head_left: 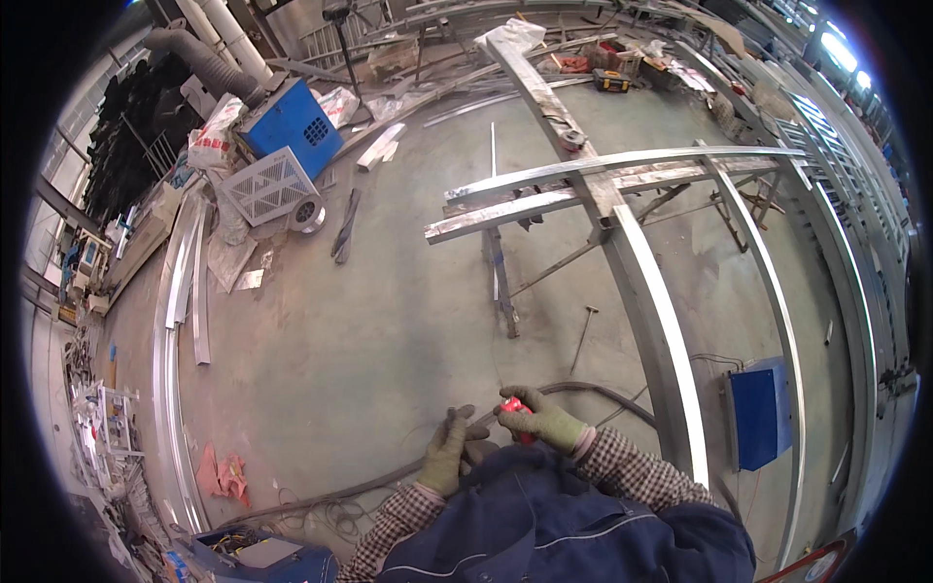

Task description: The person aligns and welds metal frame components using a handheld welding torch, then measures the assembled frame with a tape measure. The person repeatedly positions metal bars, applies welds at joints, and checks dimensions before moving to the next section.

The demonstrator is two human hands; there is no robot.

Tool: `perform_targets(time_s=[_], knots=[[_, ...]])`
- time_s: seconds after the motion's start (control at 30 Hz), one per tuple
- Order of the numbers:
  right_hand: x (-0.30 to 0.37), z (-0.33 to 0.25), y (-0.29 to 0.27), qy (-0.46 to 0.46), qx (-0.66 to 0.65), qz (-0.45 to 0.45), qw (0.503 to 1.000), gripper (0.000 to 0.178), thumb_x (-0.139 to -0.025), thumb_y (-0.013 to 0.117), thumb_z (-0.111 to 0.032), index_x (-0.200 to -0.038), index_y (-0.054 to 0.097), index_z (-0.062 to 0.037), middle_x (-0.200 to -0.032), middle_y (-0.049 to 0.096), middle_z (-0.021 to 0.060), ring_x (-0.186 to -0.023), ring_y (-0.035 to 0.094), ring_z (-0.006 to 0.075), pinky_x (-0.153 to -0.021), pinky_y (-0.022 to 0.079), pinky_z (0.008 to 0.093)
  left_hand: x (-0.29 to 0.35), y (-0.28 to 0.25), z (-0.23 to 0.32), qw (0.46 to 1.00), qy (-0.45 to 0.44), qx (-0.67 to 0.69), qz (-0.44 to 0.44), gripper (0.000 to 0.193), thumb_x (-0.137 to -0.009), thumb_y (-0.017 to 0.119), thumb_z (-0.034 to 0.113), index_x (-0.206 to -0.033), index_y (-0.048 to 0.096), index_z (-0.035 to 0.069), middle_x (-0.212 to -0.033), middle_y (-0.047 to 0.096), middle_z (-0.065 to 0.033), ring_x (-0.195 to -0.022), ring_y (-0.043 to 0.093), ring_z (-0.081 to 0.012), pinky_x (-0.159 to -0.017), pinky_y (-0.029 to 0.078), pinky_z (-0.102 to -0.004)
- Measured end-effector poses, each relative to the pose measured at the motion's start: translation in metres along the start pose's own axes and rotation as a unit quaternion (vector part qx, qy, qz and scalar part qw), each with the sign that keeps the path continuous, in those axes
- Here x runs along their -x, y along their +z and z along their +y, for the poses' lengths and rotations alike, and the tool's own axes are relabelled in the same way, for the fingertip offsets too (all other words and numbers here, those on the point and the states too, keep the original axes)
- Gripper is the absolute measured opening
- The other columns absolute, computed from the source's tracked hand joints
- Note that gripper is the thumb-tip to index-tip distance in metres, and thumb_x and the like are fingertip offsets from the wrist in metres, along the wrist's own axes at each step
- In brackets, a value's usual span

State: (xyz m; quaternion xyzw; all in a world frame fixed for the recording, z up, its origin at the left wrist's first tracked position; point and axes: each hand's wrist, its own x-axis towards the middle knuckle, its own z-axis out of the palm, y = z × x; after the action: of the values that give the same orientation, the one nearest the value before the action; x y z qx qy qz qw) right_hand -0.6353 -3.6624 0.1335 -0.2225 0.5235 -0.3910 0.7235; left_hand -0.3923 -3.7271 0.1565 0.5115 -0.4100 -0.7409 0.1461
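Note:
Both my hands wear greenish work gloves with dark fingertips and are in front of my body, low in the picture. My right hand (550,421) is closed around a small red object (515,405); its exact kind does not show, and the fingers cover part of it. A faint thin line runs upward near it. Just to the left, my left hand (446,457) has its fingers bent together, and whatever may be between them is too small to make out. The hands are apart. A dark thick cable (408,470) runs across the floor beneath them.
To the right stands a frame of long metal beams (641,282) on trestles, with a blue box (760,416) beyond it. Metal profiles (173,389) lie at left near a pink cloth (224,476). A blue machine (292,126) with a hose is farther back. A thin rod (583,340) stands ahead.

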Motion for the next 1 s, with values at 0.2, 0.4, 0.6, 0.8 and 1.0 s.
perform_targets(time_s=[0.2,0.4,0.6,0.8,1.0], knots=[[-0.107,-0.065,0.001,-0.026,0.055,0.005,0.998,0.075,-0.095,0.085,-0.019,-0.159,0.049,-0.0027,-0.129,0.070,0.0089,-0.104,0.067,0.0133,-0.087,0.060,0.0311,-0.056,-0.061,0.034,0.996,0.001,0.072,0.042,0.060,-0.118,0.050,0.055,-0.158,0.054,0.011,-0.116,0.075,-0.0068,-0.073,0.067,-0.0065,-0.055,0.048,-0.0206],[-0.187,-0.093,-0.005,-0.081,0.128,0.097,0.984,0.068,-0.092,0.080,-0.026,-0.155,0.061,-0.0066,-0.127,0.073,0.0116,-0.110,0.068,0.0179,-0.096,0.057,0.0345,-0.161,-0.131,0.105,0.998,0.024,0.052,-0.012,0.047,-0.114,0.066,0.043,-0.146,0.061,0.010,-0.111,0.075,-0.0042,-0.081,0.067,-0.0091,-0.064,0.053,-0.0238],[-0.202,-0.139,-0.006,-0.091,-0.024,0.257,0.962,0.060,-0.097,0.083,-0.024,-0.150,0.064,-0.0047,-0.123,0.073,0.0115,-0.108,0.070,0.0171,-0.093,0.059,0.0322,-0.232,-0.191,0.201,0.995,0.052,-0.048,-0.065,0.034,-0.112,0.071,0.030,-0.133,0.067,0.003,-0.107,0.074,-0.0030,-0.082,0.066,-0.0085,-0.070,0.053,-0.0237],[-0.213,-0.246,-0.063,-0.222,-0.121,0.472,0.844,0.046,-0.101,0.082,-0.024,-0.138,0.066,-0.0017,-0.116,0.073,0.0071,-0.098,0.069,0.0122,-0.084,0.060,0.0289,-0.290,-0.213,0.271,0.991,-0.022,-0.089,-0.096,0.035,-0.112,0.071,0.028,-0.136,0.069,0.002,-0.104,0.074,-0.0042,-0.077,0.066,-0.0088,-0.067,0.052,-0.0237],[-0.276,-0.366,-0.180,-0.328,0.007,0.576,0.749,0.046,-0.099,0.084,-0.027,-0.132,0.071,0.0015,-0.114,0.073,0.0059,-0.099,0.069,0.0136,-0.088,0.059,0.0295,-0.377,-0.230,0.331,0.979,-0.087,-0.160,-0.097,0.038,-0.110,0.072,0.027,-0.138,0.069,0.002,-0.103,0.074,-0.0054,-0.074,0.067,-0.0093,-0.063,0.050,-0.0240]])
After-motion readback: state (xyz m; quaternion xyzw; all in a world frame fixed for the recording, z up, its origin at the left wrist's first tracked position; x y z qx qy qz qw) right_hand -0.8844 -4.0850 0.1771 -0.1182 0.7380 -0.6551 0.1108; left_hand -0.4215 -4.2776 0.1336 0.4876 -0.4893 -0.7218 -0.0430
